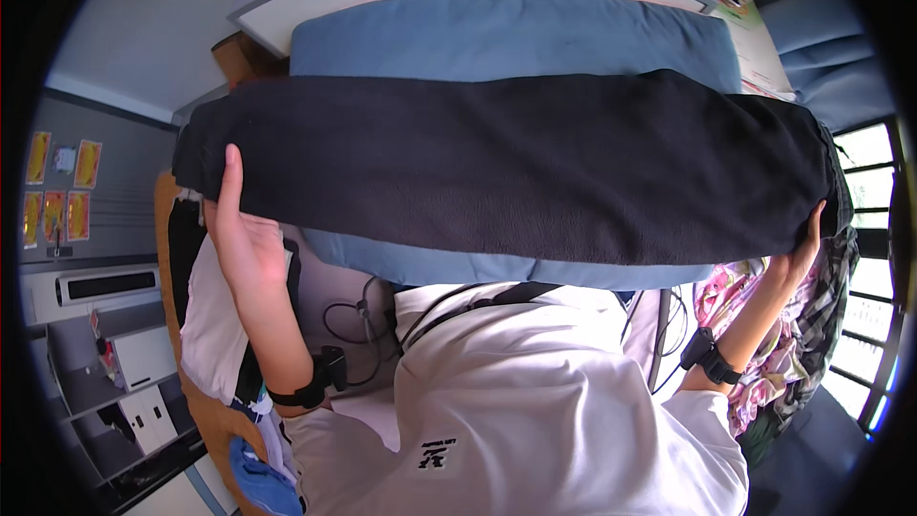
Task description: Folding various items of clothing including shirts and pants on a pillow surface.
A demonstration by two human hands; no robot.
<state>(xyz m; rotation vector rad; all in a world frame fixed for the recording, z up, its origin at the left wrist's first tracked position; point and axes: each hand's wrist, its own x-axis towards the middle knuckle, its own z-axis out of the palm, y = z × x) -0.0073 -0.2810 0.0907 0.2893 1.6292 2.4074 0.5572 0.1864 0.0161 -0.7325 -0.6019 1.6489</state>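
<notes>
A black garment (497, 167), folded into a long flat band, stretches level across the view between my two hands. It looks like a pair of trousers, though no waistband or legs can be made out. At its left end my left hand (250, 239) grips it, the thumb lying on top and the fingers hidden beneath. My right hand (800, 248) holds the other end from below, with most of its fingers out of sight. Under the garment lies a blue padded surface (516, 33), showing along its far and near sides.
Pink patterned cloth (764, 334) and dark checked cloth (829, 325) are heaped at the right. White cloth (215, 315) and a blue cloth (263, 478) hang at the left. Black cables (368, 325) loop close to my body. A white drawer unit (382, 2) stands beyond the blue surface.
</notes>
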